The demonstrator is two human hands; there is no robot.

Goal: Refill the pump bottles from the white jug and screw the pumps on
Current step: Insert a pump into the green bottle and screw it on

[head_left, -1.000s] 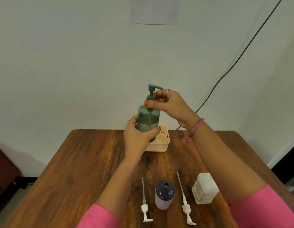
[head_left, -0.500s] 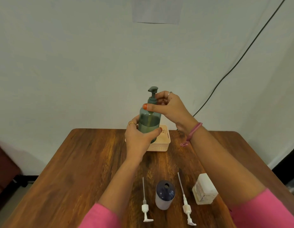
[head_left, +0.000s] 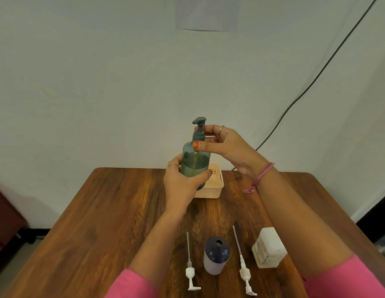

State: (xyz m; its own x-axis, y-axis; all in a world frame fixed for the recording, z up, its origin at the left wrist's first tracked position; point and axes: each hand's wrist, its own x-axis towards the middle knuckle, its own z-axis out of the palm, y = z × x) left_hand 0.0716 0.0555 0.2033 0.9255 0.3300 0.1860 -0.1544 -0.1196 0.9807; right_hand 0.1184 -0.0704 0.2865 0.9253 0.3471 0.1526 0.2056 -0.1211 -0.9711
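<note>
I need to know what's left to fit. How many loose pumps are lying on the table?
2: one white pump lies left of the open dark bottle, the other white pump right of it. None seems hidden.

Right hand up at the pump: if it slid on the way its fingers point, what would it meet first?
The right hand points left, so it probably meets the green pump collar, already at its fingertips.
</note>
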